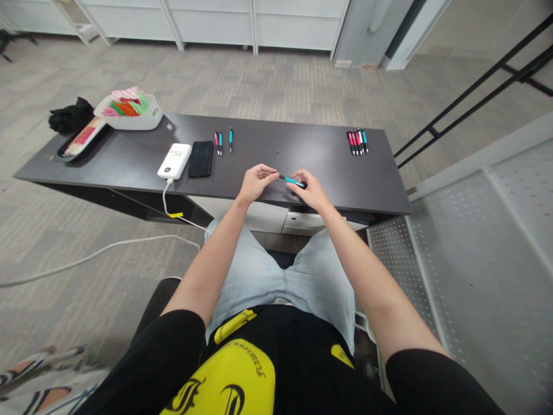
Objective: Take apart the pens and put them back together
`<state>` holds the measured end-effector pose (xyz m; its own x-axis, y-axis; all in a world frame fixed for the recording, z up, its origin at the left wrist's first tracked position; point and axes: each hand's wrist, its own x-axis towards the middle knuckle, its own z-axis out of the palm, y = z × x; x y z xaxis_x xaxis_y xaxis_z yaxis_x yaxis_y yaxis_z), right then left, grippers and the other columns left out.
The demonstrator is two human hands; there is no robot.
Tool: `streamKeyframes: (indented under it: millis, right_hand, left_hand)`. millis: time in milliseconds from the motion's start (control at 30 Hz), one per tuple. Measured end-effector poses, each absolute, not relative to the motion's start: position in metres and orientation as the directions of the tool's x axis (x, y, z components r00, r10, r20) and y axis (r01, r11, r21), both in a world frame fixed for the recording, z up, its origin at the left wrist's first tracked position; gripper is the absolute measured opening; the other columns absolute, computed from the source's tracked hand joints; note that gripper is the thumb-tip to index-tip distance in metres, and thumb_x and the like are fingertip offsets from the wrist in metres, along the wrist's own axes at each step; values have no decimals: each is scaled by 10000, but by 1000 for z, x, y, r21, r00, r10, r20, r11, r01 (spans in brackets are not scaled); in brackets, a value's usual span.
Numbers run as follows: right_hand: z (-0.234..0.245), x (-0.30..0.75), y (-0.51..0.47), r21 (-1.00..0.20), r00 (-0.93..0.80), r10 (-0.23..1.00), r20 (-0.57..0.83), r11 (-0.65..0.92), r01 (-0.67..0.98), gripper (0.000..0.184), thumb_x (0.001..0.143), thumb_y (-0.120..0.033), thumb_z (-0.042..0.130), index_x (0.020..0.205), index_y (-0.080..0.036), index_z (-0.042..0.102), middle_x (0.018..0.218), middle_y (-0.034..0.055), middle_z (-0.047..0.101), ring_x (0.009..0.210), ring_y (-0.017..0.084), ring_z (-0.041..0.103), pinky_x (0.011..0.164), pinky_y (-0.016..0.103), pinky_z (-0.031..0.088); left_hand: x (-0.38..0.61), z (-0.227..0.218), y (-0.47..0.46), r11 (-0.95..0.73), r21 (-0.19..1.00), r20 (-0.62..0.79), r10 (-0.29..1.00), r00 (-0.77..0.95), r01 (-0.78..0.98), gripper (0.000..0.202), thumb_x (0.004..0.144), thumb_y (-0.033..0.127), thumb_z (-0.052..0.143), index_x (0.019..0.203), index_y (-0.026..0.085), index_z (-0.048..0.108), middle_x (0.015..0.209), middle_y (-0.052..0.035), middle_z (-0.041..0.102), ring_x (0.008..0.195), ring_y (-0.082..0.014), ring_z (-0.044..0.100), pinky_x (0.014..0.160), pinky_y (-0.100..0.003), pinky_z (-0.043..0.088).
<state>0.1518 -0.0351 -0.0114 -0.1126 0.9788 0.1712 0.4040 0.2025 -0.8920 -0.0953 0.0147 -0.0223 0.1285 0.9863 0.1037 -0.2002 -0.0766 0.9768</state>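
A teal and black pen (292, 180) is held between my two hands, above the front part of the dark desk (259, 138). My left hand (258, 181) pinches its black left end with thumb and fingertips. Thumb and fingers of my right hand (310, 189) close on the teal barrel near the other end. A tiny thin piece (277, 153), too small to name, lies on the desk just beyond my hands. Further off to the right, several red, white and teal pens (357, 142) lie side by side. Three pens (220, 142) lie to the left.
Left of my hands are a black phone (201, 159) and a white power bank (175, 161) with a cable (165, 199) hanging over the front edge. At the far left stand a white basket (149, 120), a black tray (82, 151) and a bunched black cloth (71, 116).
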Motion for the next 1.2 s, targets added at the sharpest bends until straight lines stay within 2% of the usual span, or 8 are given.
streamKeyframes:
  millis: [100,233,400,600,767,900,1100,1200]
  right_hand:
    - [-10,151,-35,-892,-125,981,147,186,411,379,1052,-661,883,1029,-293,794,835,8,749,857,271,668,922,421,546]
    - [-8,150,-33,-876,-142,985,98,153,458,505,1159,-728,731,919,-287,788,847,45,785,876,290,699,942,434,551]
    - [-9,150,-34,-888,-114,984,135,172,426,476,1010,-756,901,1055,-293,801,874,15,796,874,276,686,924,421,554]
    - [-3,149,-35,-873,-157,985,65,132,469,565,1153,-803,718,939,-290,818,880,63,832,915,307,740,952,446,590]
    - [-2,147,-36,-870,-121,986,112,156,468,513,1027,-799,903,1029,-294,814,913,30,834,923,287,720,947,429,595]
    - [-3,148,-33,-869,-170,983,61,136,475,657,1135,-899,698,925,-287,810,902,74,853,950,321,753,984,466,605]
    - [-8,151,-32,-886,-156,981,112,170,432,608,968,-888,888,1045,-294,787,947,36,845,925,286,735,941,427,587]
    - [-8,152,-32,-881,-199,977,71,155,447,638,1058,-921,761,961,-293,801,932,70,859,953,318,748,968,459,593]
  left_hand:
    - [-95,-22,14,-73,977,105,983,152,-199,633,538,626,1274,852,257,867,999,-101,947,973,-275,881,1010,-445,690]
    - [-96,-22,14,-78,978,110,981,161,-192,668,532,665,1278,860,258,863,1005,-103,949,993,-282,889,1033,-453,695]
    - [-97,-22,14,-79,982,108,980,166,-172,636,606,625,1284,873,258,838,1014,-91,947,1020,-289,898,1065,-469,707]
    - [-95,-18,12,-63,984,88,984,152,-167,550,691,478,1277,877,252,810,986,-84,922,1009,-281,892,1071,-468,698]
    - [-94,-14,11,-40,985,63,989,137,-165,506,695,382,1261,850,248,799,980,-85,921,1000,-275,887,1056,-448,687]
    - [-94,-16,11,-49,985,75,985,154,-163,504,700,419,1257,853,250,807,996,-89,931,1020,-280,889,1072,-453,692]
    - [-94,-20,13,-68,984,93,985,145,-164,562,703,497,1268,873,255,790,982,-75,918,1013,-282,892,1079,-473,693]
    - [-94,-18,12,-53,985,78,986,150,-165,556,687,476,1270,868,250,796,986,-84,921,1016,-283,893,1077,-465,691]
